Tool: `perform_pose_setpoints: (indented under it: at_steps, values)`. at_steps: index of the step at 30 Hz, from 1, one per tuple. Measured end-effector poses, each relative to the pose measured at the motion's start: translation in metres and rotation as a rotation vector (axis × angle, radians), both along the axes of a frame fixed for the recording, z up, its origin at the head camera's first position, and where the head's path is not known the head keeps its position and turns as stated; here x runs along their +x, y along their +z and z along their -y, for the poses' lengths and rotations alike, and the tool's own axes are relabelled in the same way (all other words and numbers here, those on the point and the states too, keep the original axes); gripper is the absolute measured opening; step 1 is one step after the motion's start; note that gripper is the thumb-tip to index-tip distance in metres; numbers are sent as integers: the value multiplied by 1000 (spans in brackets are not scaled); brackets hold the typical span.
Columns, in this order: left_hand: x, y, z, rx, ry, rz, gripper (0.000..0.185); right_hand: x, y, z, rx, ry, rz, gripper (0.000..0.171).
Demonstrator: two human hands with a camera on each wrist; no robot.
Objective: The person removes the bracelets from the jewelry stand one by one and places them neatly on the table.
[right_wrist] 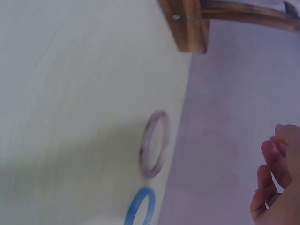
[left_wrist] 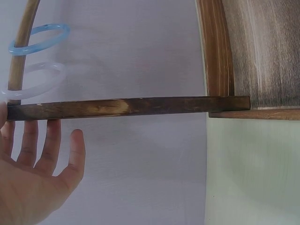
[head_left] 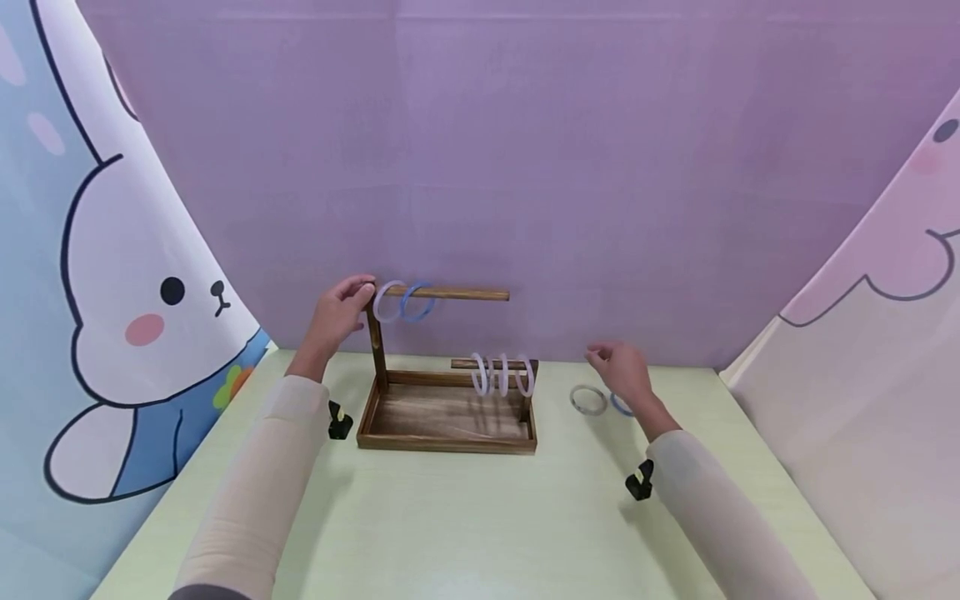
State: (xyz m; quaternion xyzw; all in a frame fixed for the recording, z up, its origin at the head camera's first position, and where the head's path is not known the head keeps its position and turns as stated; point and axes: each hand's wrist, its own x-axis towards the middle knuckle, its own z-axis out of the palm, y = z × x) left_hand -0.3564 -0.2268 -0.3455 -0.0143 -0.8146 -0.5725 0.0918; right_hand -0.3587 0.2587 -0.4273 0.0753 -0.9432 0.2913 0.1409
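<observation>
At its upper left corner, a wooden bangle rack [head_left: 377, 350] is held by my left hand [head_left: 339, 313]. In the left wrist view, fingertips [left_wrist: 54, 131] reach behind the upright post [left_wrist: 117, 107]. A pale lilac bangle [head_left: 384, 312] and a blue bangle [head_left: 417, 302] hang on the upper bar [head_left: 472, 293], close to that hand. My right hand [head_left: 622, 368] hovers right of the rack, fingers loosely curled, holding nothing. Below it a greyish bangle [head_left: 588, 400] lies on the table, with a second blue bangle [right_wrist: 140, 206] beside it, partly hidden by the hand in the head view.
Several pale bangles [head_left: 503, 375] hang on the rack's shorter lower bar [head_left: 461, 363], over its wooden tray [head_left: 446, 446]. The pale green table [head_left: 465, 525] ends against a purple cloth [head_left: 585, 167] at the back. Cartoon-printed cloths [head_left: 120, 317] stand at both sides.
</observation>
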Motion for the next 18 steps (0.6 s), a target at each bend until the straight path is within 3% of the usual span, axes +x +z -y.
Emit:
perform_pose_setpoints:
  at_steps: [18]
  values:
    - [1, 1, 1, 1, -14, -3, 52, -3, 19, 55, -121, 46, -43, 29]
